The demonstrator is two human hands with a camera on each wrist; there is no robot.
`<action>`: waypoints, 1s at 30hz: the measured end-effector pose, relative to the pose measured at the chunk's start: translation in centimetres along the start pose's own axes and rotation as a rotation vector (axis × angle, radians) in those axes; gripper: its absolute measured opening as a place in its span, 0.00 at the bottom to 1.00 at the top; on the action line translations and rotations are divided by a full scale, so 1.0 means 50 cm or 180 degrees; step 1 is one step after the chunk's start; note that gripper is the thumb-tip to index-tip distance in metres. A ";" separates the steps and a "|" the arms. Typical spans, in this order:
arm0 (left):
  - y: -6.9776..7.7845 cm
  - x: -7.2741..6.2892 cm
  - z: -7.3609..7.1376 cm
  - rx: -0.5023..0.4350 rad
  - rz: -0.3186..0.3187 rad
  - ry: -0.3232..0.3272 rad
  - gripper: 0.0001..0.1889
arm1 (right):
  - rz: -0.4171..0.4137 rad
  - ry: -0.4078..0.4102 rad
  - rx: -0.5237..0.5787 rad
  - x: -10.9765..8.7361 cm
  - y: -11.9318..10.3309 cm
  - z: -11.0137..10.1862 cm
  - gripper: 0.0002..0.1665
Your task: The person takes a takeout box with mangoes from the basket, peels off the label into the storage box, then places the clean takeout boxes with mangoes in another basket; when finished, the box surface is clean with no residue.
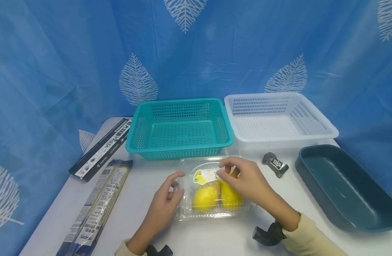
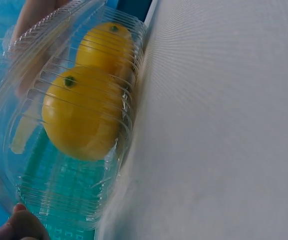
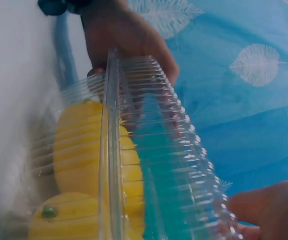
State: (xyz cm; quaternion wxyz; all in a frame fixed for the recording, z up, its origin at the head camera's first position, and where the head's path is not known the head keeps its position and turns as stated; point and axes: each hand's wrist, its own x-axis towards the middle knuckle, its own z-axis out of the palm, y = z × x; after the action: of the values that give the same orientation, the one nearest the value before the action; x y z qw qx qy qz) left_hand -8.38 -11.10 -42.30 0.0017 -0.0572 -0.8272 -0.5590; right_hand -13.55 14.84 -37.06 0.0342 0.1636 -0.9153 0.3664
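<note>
Blue leaf-print curtain (image 1: 208, 64) behind white desk (image 1: 212, 238). Clear box (image 1: 189, 214) of yellow fruit (image 1: 205, 198) on desk, before green basket (image 1: 180, 150). Left hand (image 1: 164, 202) at box edge, grip loose; right hand (image 1: 248, 177) over box, grip cannot be told. Hazard: one-sided pressing could tilt box, rolling fruit.

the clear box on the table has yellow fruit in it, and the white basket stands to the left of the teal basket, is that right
Not quite: the white basket stands to the right of the teal basket, as the head view shows. The clear box on the table does have yellow fruit in it.
</note>
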 end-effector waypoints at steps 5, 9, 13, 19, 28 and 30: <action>0.000 -0.001 0.000 0.0019 -0.0013 -0.0002 0.24 | 0.0053 -0.0036 -0.0649 0.010 -0.021 0.020 0.24; -0.001 -0.001 0.000 0.0065 -0.0046 -0.0013 0.24 | 0.0038 -0.0011 -0.0987 0.014 -0.041 0.034 0.30; -0.002 -0.002 0.000 0.0073 -0.0037 -0.0005 0.24 | -0.0046 0.0047 -0.1095 0.019 -0.060 0.048 0.36; -0.003 -0.001 -0.001 0.0058 -0.0016 0.0008 0.24 | -0.0197 0.0085 -0.1135 0.023 -0.078 0.063 0.32; -0.003 0.001 0.002 0.0091 0.0000 -0.0001 0.24 | -0.0251 -0.0023 -0.0569 0.027 -0.073 0.058 0.17; -0.004 0.001 0.002 0.0107 -0.0009 0.0007 0.24 | -0.0250 -0.0112 -0.0470 0.029 -0.068 0.053 0.16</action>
State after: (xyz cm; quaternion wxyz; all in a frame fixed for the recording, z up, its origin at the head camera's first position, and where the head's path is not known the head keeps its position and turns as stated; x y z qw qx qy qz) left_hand -8.44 -11.07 -42.53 0.0028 -0.0554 -0.8366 -0.5451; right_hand -13.65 10.31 -36.48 0.0445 0.2028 -0.9332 0.2934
